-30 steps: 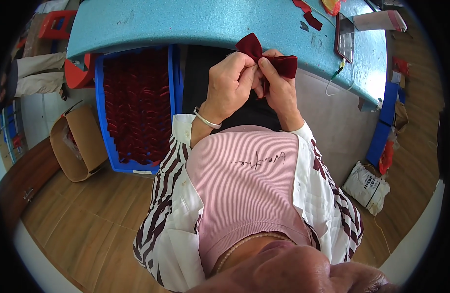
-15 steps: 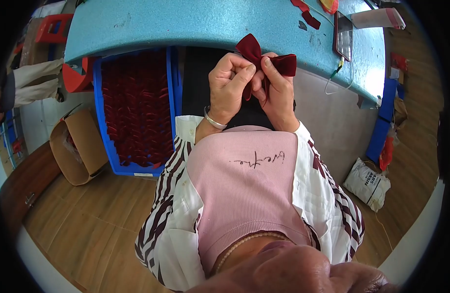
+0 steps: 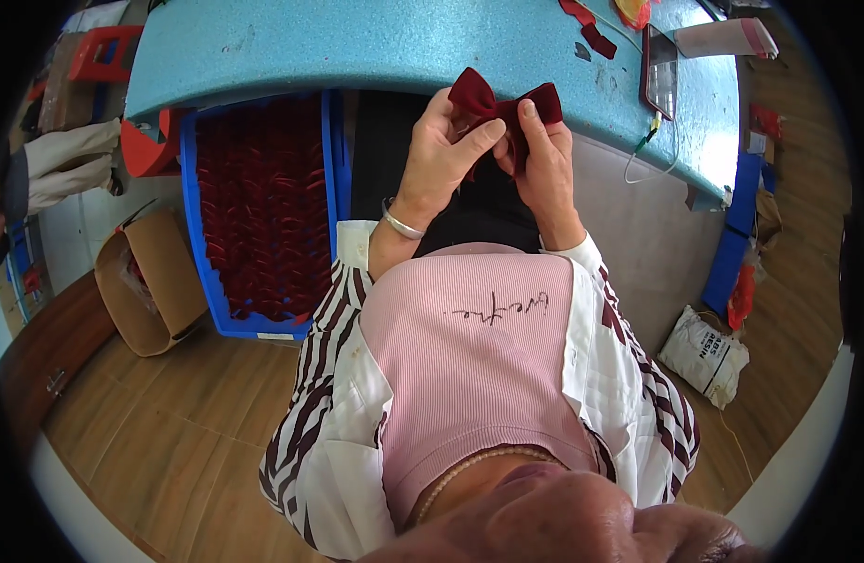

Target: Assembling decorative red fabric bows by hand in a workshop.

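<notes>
A dark red velvet bow (image 3: 473, 95) is held up between both hands at the near edge of the blue table. My left hand (image 3: 440, 155) grips its left side, the thumb lying across the lower front. On the other side, my right hand (image 3: 545, 161) pinches the right loop, thumb on top and fingers behind. Two loops stand upward, and the tails hang between my palms, partly hidden by the fingers.
Left of my lap stands a blue crate (image 3: 332, 188) full of dark red velvet pieces. The speckled blue table (image 3: 375, 42) carries a phone (image 3: 659, 73) with a cable, red scraps (image 3: 598, 40) and a rolled bundle (image 3: 726, 38). An open cardboard box (image 3: 174, 281) and a white sack (image 3: 704, 355) rest on the floor.
My hands have shifted from pinching close at the bow's middle to holding its two sides, slightly farther apart. The bow's right loop has turned upward.
</notes>
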### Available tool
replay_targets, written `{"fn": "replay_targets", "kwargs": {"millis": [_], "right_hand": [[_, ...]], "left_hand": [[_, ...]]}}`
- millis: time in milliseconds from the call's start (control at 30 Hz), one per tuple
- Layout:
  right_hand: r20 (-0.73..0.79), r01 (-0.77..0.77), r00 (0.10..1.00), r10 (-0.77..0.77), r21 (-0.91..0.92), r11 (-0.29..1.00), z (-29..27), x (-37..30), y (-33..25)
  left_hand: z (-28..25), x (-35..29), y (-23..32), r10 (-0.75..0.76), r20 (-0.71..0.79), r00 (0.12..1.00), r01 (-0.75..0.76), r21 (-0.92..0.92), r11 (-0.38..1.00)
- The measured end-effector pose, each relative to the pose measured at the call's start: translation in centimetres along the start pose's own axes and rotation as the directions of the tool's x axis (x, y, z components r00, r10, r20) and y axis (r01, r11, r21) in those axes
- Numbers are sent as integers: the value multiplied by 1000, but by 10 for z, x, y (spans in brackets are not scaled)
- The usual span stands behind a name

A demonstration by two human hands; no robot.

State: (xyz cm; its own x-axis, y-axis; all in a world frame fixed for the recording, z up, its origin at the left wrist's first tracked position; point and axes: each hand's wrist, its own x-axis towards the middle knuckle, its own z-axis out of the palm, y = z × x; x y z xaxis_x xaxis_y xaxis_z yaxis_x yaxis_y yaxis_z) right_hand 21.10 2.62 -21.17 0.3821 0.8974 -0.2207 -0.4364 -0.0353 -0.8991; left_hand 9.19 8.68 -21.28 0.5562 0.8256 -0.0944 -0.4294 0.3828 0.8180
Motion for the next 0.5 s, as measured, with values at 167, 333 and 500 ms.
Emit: {"fn": "replay_targets", "kwargs": {"millis": [167,333,500], "right_hand": [[-41,42,998,-46,-94,995,4,-6,4],[-106,-50,993,47,-33,998,-7,0,3],[-180,-67,977,112,239,969,-11,0,-1]], "left_hand": [[-6,3,-6,46,67,997,-59,199,978],[0,3,4,-59,103,993,50,86,995],[-8,-2,-1,-129,96,987,139,-106,985]]}}
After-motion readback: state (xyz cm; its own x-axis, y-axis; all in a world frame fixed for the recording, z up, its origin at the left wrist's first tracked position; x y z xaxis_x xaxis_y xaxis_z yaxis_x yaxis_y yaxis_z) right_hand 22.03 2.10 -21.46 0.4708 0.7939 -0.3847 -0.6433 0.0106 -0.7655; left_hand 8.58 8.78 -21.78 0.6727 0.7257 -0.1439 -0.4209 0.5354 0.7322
